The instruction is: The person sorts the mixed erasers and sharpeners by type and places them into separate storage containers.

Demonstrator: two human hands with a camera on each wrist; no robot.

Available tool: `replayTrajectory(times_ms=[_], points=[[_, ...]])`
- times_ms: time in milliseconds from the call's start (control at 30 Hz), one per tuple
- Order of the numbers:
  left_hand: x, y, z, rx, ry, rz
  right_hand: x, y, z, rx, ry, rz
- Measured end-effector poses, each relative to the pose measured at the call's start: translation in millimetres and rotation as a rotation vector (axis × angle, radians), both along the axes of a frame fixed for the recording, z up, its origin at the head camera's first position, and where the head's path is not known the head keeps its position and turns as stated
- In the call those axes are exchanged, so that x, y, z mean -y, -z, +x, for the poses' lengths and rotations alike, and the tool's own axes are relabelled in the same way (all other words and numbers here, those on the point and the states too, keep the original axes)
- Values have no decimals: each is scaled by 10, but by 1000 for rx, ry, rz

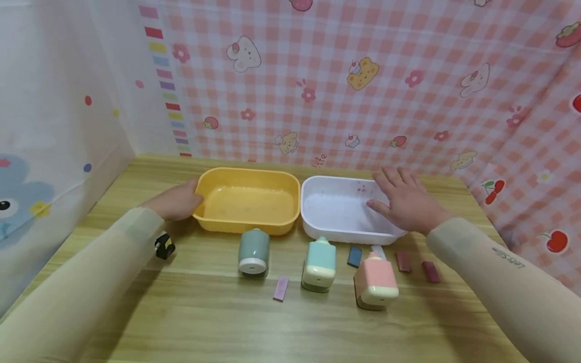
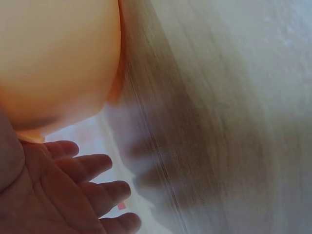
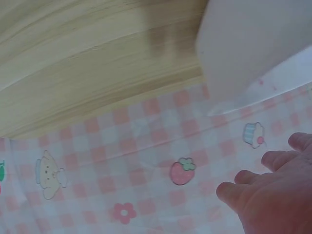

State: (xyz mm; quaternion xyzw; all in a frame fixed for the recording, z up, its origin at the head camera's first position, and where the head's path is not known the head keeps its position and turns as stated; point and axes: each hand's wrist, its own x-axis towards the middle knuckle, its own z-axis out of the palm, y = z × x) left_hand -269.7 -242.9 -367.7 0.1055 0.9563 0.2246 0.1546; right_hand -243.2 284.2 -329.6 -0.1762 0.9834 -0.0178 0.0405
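Note:
My left hand [image 1: 176,200] is at the left end of a yellow plastic tray [image 1: 247,227], thumb side at its rim. In the left wrist view its fingers [image 2: 85,168] spread loosely beside the tray's outer wall, curled round nothing; the thumb is mostly hidden. Over the right end of a white tray [image 1: 340,214] my right hand [image 1: 406,201] lies palm down, fingers spread and holding nothing. The right wrist view has these fingers [image 3: 231,190] stretched out close to the white tray's corner [image 3: 243,53]. The two trays stand side by side.
In front of the trays stand three small bottle-shaped things: grey-green [image 1: 254,249], mint [image 1: 320,264] and pink [image 1: 378,280]. Several small flat pieces lie around them, including a purple one [image 1: 281,289] and a blue one [image 1: 354,256]. A checked cloth [image 1: 327,116] hangs behind the table.

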Motion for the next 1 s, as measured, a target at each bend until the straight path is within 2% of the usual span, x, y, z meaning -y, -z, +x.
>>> replayTrajectory(times_ms=[567, 1000], points=[[-9, -18, 15, 50, -15, 26, 409, -140, 228, -37, -138, -18], [-32, -34, 31, 65, -19, 6, 730, -186, 538, -47, -309, -99]])
